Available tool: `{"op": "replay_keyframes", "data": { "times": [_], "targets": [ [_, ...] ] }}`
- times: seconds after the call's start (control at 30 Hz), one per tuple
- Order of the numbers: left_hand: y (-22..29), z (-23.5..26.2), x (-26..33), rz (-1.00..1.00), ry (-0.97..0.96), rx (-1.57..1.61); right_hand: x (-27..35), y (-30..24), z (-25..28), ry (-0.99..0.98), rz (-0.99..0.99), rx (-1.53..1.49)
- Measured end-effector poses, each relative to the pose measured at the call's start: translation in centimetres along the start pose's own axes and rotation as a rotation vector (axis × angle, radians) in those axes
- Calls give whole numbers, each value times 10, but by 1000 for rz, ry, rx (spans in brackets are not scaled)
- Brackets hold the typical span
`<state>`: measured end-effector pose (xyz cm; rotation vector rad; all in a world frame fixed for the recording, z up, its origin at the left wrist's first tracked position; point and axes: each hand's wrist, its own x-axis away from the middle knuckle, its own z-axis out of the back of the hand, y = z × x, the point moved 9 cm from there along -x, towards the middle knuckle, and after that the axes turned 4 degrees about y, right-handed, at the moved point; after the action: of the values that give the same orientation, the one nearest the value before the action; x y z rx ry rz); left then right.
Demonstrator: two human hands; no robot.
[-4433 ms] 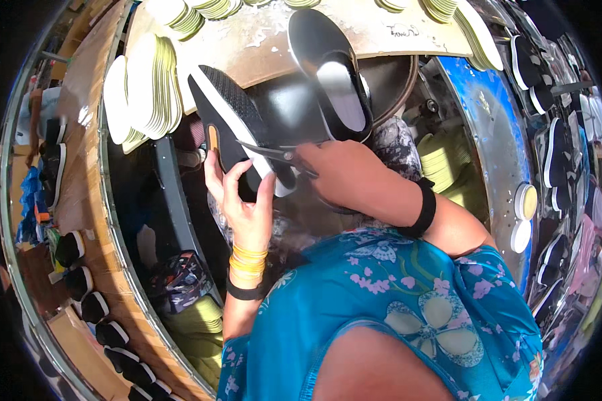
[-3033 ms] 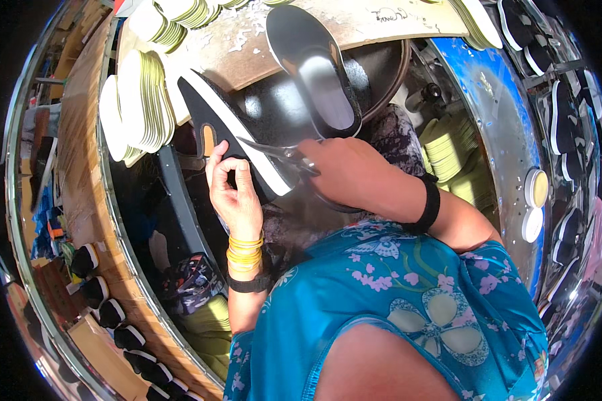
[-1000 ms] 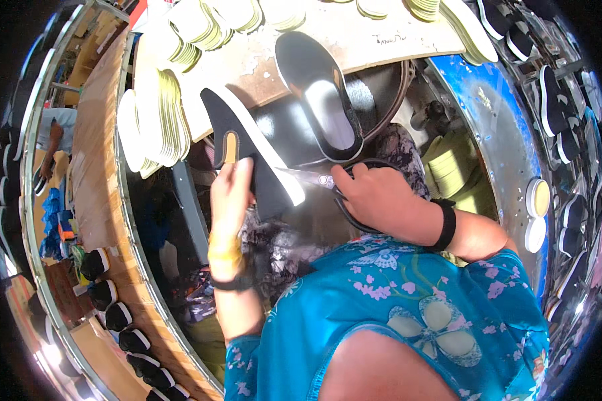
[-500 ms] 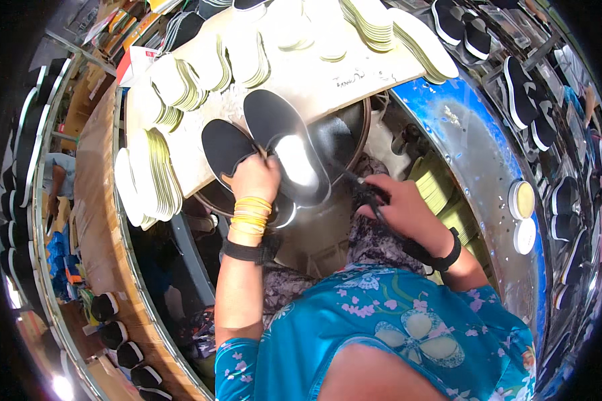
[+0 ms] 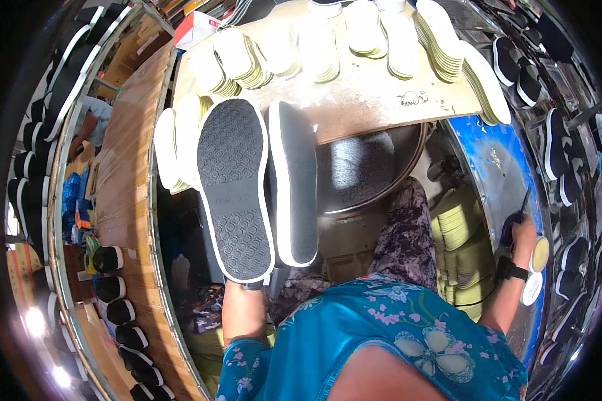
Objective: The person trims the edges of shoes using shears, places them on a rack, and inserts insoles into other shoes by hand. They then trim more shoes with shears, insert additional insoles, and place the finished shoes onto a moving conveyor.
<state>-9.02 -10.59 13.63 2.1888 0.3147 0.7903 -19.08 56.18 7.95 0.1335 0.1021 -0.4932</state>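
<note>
Two black slip-on shoes are held up in front of me, white along their edges. The left shoe [image 5: 233, 167] turns its dark patterned sole to me; the right shoe [image 5: 298, 194] is tilted to show its side. My left forearm [image 5: 243, 315] comes up beneath them, and the hand gripping them is hidden behind the soles. Far to the right, my right hand [image 5: 523, 235] is closed around a dark, thin-tipped tool [image 5: 513, 224] over the metal bench. Beside that hand lie a yellowish round tin [image 5: 540, 254] and a white round lid [image 5: 532, 289].
Stacks of pale insoles [image 5: 441, 50] line the board [image 5: 374, 103] ahead. A round metal basin [image 5: 421, 144] sits below it. More insole stacks [image 5: 461, 247] stand by my right leg. Shoes fill racks on both sides. A blue-edged metal bench [image 5: 491, 157] is at right.
The shoes have come closer and turned from their open tops to their soles. My right hand has moved away to the right, with the tool, onto the metal bench.
</note>
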Motion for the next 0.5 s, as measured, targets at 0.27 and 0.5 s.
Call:
{"op": "replay_keyframes", "data": {
  "times": [0.27, 0.5],
  "targets": [
    [-22, 10, -33, 55, -5, -31, 25, -142, 90, -114, 238, -439],
    [-18, -13, -31, -261, -147, -817, 91, -329, 160, -303, 900, -722]
  ]
}}
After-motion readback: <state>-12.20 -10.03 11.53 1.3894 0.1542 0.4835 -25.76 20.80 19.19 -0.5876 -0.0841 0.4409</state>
